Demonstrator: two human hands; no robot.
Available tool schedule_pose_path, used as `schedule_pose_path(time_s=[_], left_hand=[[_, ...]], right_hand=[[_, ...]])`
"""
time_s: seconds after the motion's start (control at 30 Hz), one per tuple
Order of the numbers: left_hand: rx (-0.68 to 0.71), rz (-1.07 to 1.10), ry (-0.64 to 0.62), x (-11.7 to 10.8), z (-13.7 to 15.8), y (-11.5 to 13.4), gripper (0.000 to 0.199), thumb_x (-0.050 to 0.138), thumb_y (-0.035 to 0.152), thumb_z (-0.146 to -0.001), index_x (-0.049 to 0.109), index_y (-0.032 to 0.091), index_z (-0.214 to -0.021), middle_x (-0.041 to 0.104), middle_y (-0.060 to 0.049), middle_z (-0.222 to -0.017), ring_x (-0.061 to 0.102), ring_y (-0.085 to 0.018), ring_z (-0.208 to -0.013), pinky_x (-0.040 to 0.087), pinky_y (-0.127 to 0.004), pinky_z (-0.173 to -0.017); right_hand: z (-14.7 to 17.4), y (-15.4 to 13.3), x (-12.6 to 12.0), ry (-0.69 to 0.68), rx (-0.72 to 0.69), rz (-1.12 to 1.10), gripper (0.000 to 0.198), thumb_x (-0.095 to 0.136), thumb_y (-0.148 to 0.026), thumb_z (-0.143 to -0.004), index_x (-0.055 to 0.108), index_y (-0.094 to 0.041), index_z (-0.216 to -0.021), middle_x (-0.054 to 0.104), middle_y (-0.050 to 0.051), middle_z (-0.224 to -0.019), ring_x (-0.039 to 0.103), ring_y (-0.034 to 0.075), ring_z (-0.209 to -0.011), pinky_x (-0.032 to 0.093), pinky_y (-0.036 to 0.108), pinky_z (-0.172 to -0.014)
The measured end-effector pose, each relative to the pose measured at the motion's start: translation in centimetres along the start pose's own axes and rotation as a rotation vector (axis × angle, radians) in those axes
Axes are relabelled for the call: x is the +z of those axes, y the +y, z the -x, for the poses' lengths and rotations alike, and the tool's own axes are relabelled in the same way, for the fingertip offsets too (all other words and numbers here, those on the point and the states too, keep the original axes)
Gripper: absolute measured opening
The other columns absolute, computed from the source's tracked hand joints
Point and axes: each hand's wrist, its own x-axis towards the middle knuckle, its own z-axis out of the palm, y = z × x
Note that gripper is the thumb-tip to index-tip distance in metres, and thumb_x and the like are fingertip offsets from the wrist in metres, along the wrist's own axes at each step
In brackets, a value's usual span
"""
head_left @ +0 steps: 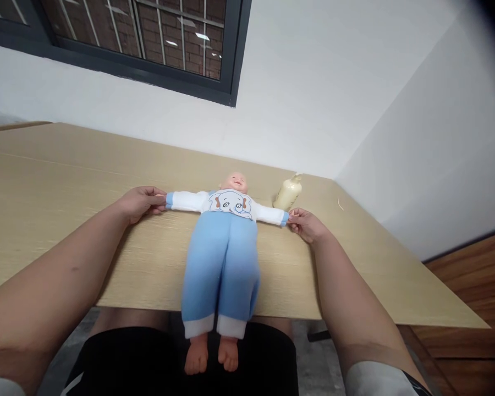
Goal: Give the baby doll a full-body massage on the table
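Observation:
A baby doll (pixel 230 206) lies on its back on the table, its head toward the wall and its feet hanging past the front edge. It wears a white top with an elephant face and blue trousers (pixel 220 258) with white cuffs. Both its arms are stretched out sideways. My left hand (pixel 142 202) is closed around the doll's hand at the blue cuff on the left side. On the other side, my right hand (pixel 307 223) pinches the doll's other hand by its cuff. The doll's hands are mostly hidden by my fingers.
A cream pump bottle (pixel 289 192) stands just behind my right hand. The light wood table (pixel 58 220) reaches back to a white wall with a barred window (pixel 169 38). A thin pale strip (pixel 340 204) lies at the right. Wooden panelling (pixel 474 291) stands beyond the right edge.

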Motion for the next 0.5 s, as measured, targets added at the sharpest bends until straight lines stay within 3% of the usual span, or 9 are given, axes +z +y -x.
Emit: schedule_pose_path(time_s=[0.1,0.23,0.4,0.5], left_hand=[[-0.020,-0.047,0.021,0.0,0.1,0.0,0.020,0.080,0.015,-0.072,0.067,0.009,-0.085,0.065,-0.003,-0.062,0.052,-0.006,-0.048,0.042,-0.013,-0.042],[-0.038,-0.048,0.041,0.2,-0.1,-0.1,0.011,0.072,0.018,-0.081,0.067,0.009,-0.085,0.066,-0.004,-0.065,0.054,-0.007,-0.051,0.049,-0.016,-0.049],[-0.064,-0.049,0.053,0.0,-0.7,-0.3,0.016,0.063,0.012,-0.086,0.072,0.005,-0.097,0.072,-0.011,-0.077,0.061,-0.010,-0.057,0.056,-0.019,-0.057],[-0.077,-0.038,0.041,-0.3,-0.9,-0.3,0.021,0.068,0.009,-0.080,0.073,0.004,-0.100,0.074,-0.013,-0.085,0.065,-0.011,-0.063,0.059,-0.021,-0.063]], right_hand=[[-0.3,0.3,0.2,0.044,-0.034,-0.017,0.040,0.089,-0.039,-0.063,0.056,-0.018,-0.069,0.052,-0.004,-0.058,0.042,0.005,-0.049,0.026,0.019,-0.044],[-0.9,0.7,0.4,0.125,-0.070,-0.027,0.039,0.084,-0.047,-0.068,0.061,-0.017,-0.073,0.050,-0.004,-0.058,0.039,0.005,-0.048,0.026,0.018,-0.043],[-1.5,1.0,0.4,0.190,-0.090,-0.030,0.029,0.082,-0.040,-0.070,0.067,-0.016,-0.078,0.054,-0.002,-0.060,0.042,0.006,-0.050,0.030,0.018,-0.042],[-1.2,0.7,0.3,0.159,-0.063,-0.041,0.022,0.081,-0.032,-0.070,0.070,-0.017,-0.080,0.059,0.001,-0.065,0.047,0.008,-0.053,0.038,0.019,-0.044]])
